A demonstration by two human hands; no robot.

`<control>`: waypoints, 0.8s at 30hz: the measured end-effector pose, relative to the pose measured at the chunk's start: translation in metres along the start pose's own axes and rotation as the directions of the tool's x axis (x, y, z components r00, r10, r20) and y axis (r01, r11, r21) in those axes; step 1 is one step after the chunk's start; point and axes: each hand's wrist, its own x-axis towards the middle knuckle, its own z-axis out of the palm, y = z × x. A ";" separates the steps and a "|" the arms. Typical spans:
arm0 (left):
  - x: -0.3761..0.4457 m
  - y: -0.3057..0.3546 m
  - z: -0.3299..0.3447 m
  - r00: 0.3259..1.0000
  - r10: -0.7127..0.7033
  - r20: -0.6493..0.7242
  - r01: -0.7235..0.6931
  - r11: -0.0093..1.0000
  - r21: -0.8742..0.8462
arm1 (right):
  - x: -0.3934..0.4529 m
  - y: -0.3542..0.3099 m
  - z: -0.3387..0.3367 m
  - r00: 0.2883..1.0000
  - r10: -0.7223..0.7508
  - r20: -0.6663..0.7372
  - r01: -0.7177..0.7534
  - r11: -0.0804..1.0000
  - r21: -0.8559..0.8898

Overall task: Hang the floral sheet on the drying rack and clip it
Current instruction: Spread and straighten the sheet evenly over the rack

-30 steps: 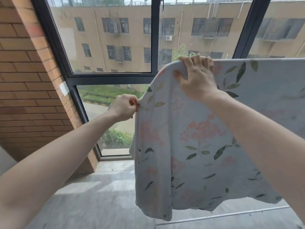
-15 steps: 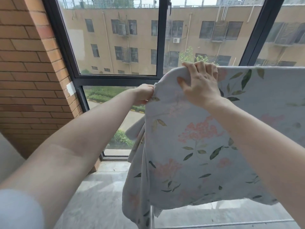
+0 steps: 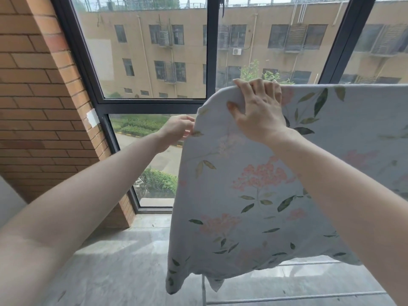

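The floral sheet (image 3: 242,195), pale blue with pink flowers and green leaves, hangs draped over the top of the drying rack, which it hides. My right hand (image 3: 259,111) grips the sheet's top fold near its left end, fingers curled over the edge. My left hand (image 3: 176,130) pinches the sheet's left side edge just below that corner. Grey lower bars of the drying rack (image 3: 298,295) show beneath the sheet's hem. No clip is in view.
A large dark-framed window (image 3: 212,51) stands right behind the sheet. A brick wall (image 3: 39,102) closes off the left side. The grey stone floor (image 3: 110,266) stretches below my left arm.
The sheet's left edge has been drawn out and now hangs flatter. My left hand first rose towards the top corner, then dropped back a little. My right hand kept its hold.
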 end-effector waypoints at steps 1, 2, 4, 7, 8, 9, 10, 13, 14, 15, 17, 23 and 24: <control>-0.005 -0.006 -0.001 0.992 0.065 -0.110 -0.067 0.998 -0.013 | 0.000 0.000 0.000 1.000 0.000 0.002 0.000 1.000 -0.001; -0.013 -0.012 0.000 0.971 0.134 -0.200 -0.135 0.991 0.008 | 0.000 0.001 0.000 1.000 0.001 0.006 -0.001 1.000 0.001; -0.028 -0.018 0.002 0.939 0.230 -0.255 -0.221 0.973 0.062 | -0.001 0.001 0.001 1.000 -0.004 0.007 0.004 1.000 0.004; -0.040 -0.017 0.011 0.983 0.179 -0.028 -0.175 0.977 0.118 | 0.000 0.000 0.003 1.000 -0.008 -0.006 0.008 1.000 -0.006; -0.044 -0.014 0.014 0.988 0.155 0.030 -0.157 0.970 0.185 | 0.000 0.000 0.003 1.000 -0.006 -0.007 0.006 1.000 -0.007; -0.046 -0.012 0.016 0.989 0.144 0.041 -0.150 0.950 0.274 | 0.000 0.000 0.004 1.000 -0.005 -0.008 0.005 1.000 -0.006; -0.047 -0.010 0.018 0.989 0.148 0.019 -0.145 0.924 0.354 | 0.000 0.000 0.004 1.000 -0.007 -0.009 0.007 1.000 -0.005; -0.051 -0.006 0.022 0.985 0.165 -0.054 -0.121 0.875 0.470 | -0.003 0.002 0.005 0.999 -0.035 -0.005 0.035 0.999 -0.002; -0.052 -0.005 0.022 0.984 0.166 -0.072 -0.110 0.865 0.490 | -0.005 0.002 0.005 0.999 -0.045 -0.002 0.045 0.999 0.010; -0.053 -0.005 0.024 0.982 0.169 -0.087 -0.103 0.859 0.501 | -0.010 0.003 0.006 0.999 -0.048 -0.005 0.048 0.998 0.035; -0.055 -0.006 0.028 0.979 0.174 -0.107 -0.097 0.860 0.502 | -0.030 0.005 0.008 0.999 -0.030 -0.042 0.035 0.992 0.118; -0.071 -0.029 0.037 0.959 0.247 -0.138 -0.133 0.824 0.551 | -0.140 0.022 0.040 0.989 0.124 0.086 -0.146 0.929 0.339; -0.078 -0.036 0.040 0.943 0.298 -0.149 -0.169 0.811 0.560 | -0.159 0.027 0.047 0.976 0.154 0.154 -0.202 0.905 0.374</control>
